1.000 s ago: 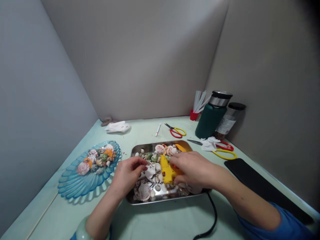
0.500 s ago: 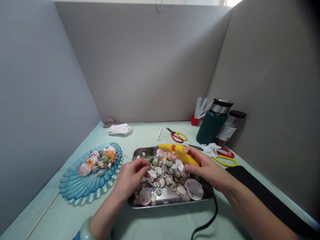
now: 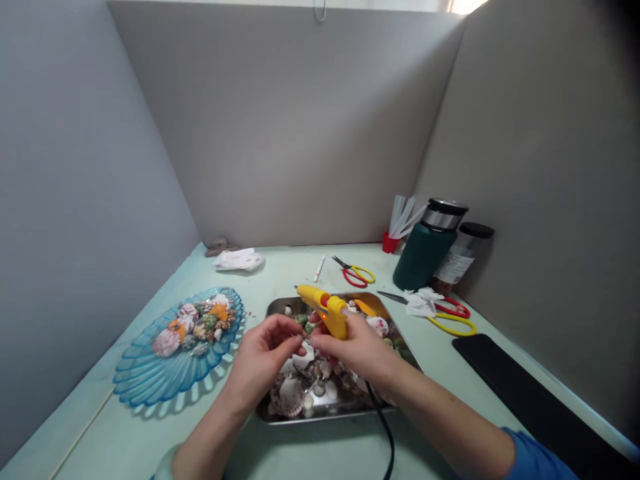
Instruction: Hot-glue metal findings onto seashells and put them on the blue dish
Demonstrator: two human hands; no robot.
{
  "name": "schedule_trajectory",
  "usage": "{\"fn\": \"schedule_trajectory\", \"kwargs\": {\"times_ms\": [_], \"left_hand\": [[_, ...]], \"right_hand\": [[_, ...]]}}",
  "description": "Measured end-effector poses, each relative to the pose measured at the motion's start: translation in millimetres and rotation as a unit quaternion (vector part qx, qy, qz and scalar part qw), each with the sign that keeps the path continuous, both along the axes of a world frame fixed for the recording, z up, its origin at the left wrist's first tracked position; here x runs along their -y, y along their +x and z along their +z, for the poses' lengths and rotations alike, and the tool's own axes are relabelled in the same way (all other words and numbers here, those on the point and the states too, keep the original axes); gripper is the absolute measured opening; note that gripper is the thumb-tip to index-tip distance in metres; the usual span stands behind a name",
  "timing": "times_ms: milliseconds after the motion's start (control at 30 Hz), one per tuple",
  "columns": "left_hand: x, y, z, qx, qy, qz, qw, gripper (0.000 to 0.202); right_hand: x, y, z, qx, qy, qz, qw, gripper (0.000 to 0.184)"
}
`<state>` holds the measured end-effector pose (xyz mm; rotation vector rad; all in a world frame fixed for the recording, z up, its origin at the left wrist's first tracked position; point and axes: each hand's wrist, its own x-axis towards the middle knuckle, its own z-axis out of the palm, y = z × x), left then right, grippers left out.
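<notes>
Held in my right hand (image 3: 363, 343) is a yellow hot glue gun (image 3: 333, 315), its nozzle pointing up and to the left and a small light glowing on its side. The black cord (image 3: 384, 427) hangs below that hand. My left hand (image 3: 270, 347) is closed in a pinch close to the right fingertips; what lies between its fingers is too small to make out. Both hands are over a metal tray (image 3: 320, 418) of assorted seashells, among them a ribbed scallop shell (image 3: 289, 396) at the front left.
To the left stands a blue glass dish (image 3: 150, 373) with shells. Scissors (image 3: 356, 272), a white marker (image 3: 319, 269) and white plastic (image 3: 239, 259) lie behind the tray. Larger scissors (image 3: 453, 323), a crumpled tissue (image 3: 423, 302), a green bottle (image 3: 425, 250), a jar (image 3: 457, 260) and a red cup of glue sticks (image 3: 391, 242) are right.
My right hand has moved left with the glue gun, turning its nozzle upward, and now meets my left fingertips. The cord has swung left with it. My left hand has barely moved.
</notes>
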<state>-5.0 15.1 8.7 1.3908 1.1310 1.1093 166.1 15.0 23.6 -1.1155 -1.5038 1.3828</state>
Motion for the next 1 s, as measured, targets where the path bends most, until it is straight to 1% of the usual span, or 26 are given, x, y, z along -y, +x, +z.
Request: {"fn": "schedule_trajectory", "kwargs": {"times_ms": [133, 233, 333, 433, 500, 567, 633, 700, 800, 867, 933, 1000], "left_hand": [[4, 3, 0.3, 0.005, 0.006, 0.006, 1.000, 0.014], [5, 5, 1.2, 0.016, -0.013, 0.007, 1.000, 0.018], [6, 6, 2.4, 0.020, -0.033, -0.003, 0.999, 0.015], [6, 6, 2.7, 0.015, -0.039, -0.010, 0.999, 0.012], [5, 4, 1.7, 0.005, -0.031, -0.003, 0.999, 0.012], [4, 2, -0.3, -0.021, -0.011, 0.011, 1.000, 0.012], [2, -1, -2.9, -0.072, 0.020, 0.032, 0.997, 0.011], [1, -3, -5.5, -0.142, 0.055, 0.050, 0.987, 0.011], [0, -4, -8.1, -0.230, 0.099, 0.048, 0.967, 0.010], [0, -4, -8.5, -0.264, 0.118, 0.039, 0.956, 0.009], [0, -3, -8.4, -0.282, 0.127, 0.035, 0.950, 0.010], [0, -2, -8.3, -0.277, 0.117, 0.033, 0.953, 0.011]], "right_hand": [[2, -3, -3.7, -0.002, 0.019, -0.004, 1.000, 0.025], [2, -3, -5.7, 0.014, 0.062, -0.006, 0.998, 0.022], [2, -3, -7.5, 0.028, 0.090, -0.012, 0.996, 0.021], [1, 1, -5.9, 0.046, 0.102, -0.001, 0.994, 0.022], [0, 9, -2.0, 0.077, 0.122, -0.009, 0.989, 0.023], [-3, 20, 2.6, 0.116, 0.145, -0.032, 0.982, 0.024], [-7, 32, 5.4, 0.137, 0.149, -0.048, 0.978, 0.026], [-11, 42, 5.1, 0.140, 0.142, -0.068, 0.978, 0.027], [-15, 53, 2.4, 0.146, 0.131, -0.084, 0.977, 0.026], [-16, 59, 3.1, 0.184, 0.135, -0.063, 0.972, 0.022], [-15, 65, 6.6, 0.235, 0.134, -0.013, 0.963, 0.018], [-14, 69, 10.5, 0.260, 0.124, 0.037, 0.957, 0.017]]}}
